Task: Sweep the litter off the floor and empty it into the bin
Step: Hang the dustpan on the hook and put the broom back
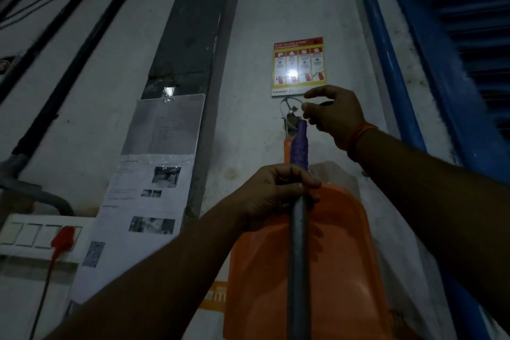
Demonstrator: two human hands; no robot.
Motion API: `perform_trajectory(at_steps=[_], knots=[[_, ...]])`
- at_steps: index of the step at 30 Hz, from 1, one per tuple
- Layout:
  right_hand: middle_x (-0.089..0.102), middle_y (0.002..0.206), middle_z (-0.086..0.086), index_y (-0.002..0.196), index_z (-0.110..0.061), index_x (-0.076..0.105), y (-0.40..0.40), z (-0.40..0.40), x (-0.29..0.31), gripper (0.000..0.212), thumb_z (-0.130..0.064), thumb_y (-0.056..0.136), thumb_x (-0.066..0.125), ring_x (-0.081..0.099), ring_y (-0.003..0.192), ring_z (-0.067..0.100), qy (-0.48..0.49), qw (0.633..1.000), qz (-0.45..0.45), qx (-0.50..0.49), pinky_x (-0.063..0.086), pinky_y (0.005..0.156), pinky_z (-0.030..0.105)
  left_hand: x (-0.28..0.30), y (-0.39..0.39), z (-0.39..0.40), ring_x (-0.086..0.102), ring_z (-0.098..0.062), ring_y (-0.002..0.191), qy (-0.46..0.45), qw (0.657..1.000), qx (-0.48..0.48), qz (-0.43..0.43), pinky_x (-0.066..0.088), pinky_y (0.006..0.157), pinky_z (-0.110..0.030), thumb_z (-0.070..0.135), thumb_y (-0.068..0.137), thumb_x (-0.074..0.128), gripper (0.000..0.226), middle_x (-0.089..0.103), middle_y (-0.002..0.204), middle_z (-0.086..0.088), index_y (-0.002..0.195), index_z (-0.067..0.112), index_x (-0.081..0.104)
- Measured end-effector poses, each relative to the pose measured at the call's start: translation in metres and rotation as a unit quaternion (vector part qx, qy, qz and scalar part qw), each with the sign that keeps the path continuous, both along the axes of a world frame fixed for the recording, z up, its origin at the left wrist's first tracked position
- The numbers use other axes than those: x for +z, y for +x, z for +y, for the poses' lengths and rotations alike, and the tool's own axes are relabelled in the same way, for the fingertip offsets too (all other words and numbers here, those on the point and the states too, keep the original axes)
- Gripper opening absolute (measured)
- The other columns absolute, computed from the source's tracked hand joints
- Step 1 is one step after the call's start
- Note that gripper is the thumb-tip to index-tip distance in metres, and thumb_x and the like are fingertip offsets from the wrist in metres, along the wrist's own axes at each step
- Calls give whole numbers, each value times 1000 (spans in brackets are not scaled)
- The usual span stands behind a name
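Observation:
An orange dustpan [331, 257] hangs flat against the white wall, its handle reaching up to a metal hook [289, 116]. In front of it runs a dark broom handle [298, 257] with a purple grip [300, 146] at its top. My left hand [278, 193] grips the handle just below the purple grip. My right hand [331, 116] is up at the hook, with thumb and fingers pinching a thin loop at the top of the broom handle. The broom head is out of view below. No litter or bin is in sight.
A fire extinguisher instruction poster [299, 66] hangs just above the hook. Printed sheets [143, 201] are taped to the wall on the left, beside a switch panel [36, 234] with a red plug and cord. A blue louvred shutter [469, 50] stands on the right.

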State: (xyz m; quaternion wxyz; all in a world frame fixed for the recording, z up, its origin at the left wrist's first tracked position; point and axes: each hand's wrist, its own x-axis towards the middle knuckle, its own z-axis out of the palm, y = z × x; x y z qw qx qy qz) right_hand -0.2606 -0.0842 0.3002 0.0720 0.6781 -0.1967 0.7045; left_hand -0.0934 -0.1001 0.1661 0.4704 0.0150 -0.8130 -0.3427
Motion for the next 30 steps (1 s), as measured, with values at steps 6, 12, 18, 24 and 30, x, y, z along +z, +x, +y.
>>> perform_trajectory(at_steps=[6,12,18,24,30], knots=[[69,70,12,81,-11,73,6,-10,20,11,0,80,73,63,54,14,64,996,-57,24,52,51,25,15,2,-5,68,-28,97,29,999,-10,38,56,92,-46,-7,93,53,24,68,110,-18,91,9,72],[73,80,17,84,-3,75,13,-21,30,11,-4,74,74,72,73,28,96,992,-71,-26,61,77,48,16,5,-9,68,-28,96,55,997,-38,39,57,89,-44,-5,92,55,21,68,109,-16,98,8,70],[72,81,17,77,-10,74,14,-25,14,3,-8,78,75,69,75,28,105,991,-67,-36,60,74,38,11,10,-13,69,-30,97,77,995,-50,35,57,84,-42,-2,90,58,21,69,107,-16,105,7,71],[67,74,15,77,-14,72,16,-17,-2,20,5,79,69,61,60,22,118,992,-51,-13,51,47,24,-4,8,-9,68,-35,105,69,997,29,9,53,99,-49,1,94,58,28,70,114,-18,120,7,69],[69,87,13,86,-15,71,24,-1,-23,18,2,82,68,66,73,20,146,988,-21,-35,54,57,25,-20,19,-3,65,-32,114,42,994,101,-10,57,93,-44,5,97,57,34,64,128,-11,126,19,67]])
